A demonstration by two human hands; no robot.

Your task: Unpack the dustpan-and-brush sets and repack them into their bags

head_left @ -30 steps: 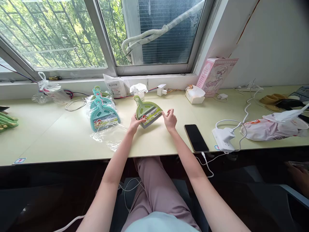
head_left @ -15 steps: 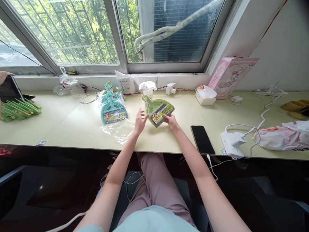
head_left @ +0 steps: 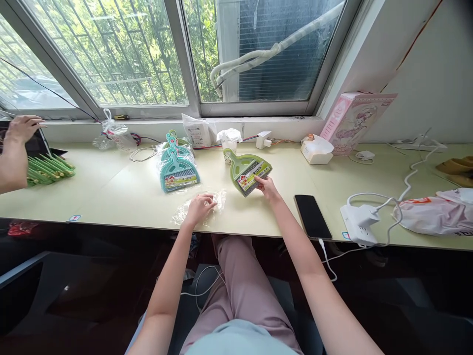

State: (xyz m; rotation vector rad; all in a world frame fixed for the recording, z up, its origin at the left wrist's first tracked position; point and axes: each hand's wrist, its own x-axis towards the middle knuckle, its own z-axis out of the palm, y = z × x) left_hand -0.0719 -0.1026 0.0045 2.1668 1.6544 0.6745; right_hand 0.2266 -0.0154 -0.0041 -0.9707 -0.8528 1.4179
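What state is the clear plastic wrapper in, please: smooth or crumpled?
Crumpled: the clear plastic wrapper shows irregular creases around the left hand.

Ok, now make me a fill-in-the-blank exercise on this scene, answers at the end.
The dustpan set in the person's right hand is ____ in colour.
Of the phone and the crumpled clear plastic, the left hand is nearer the ____.
The phone lies on the table with its ____ facing up.
The tall box by the window is mainly ____.
Missing words: green; crumpled clear plastic; screen; pink.
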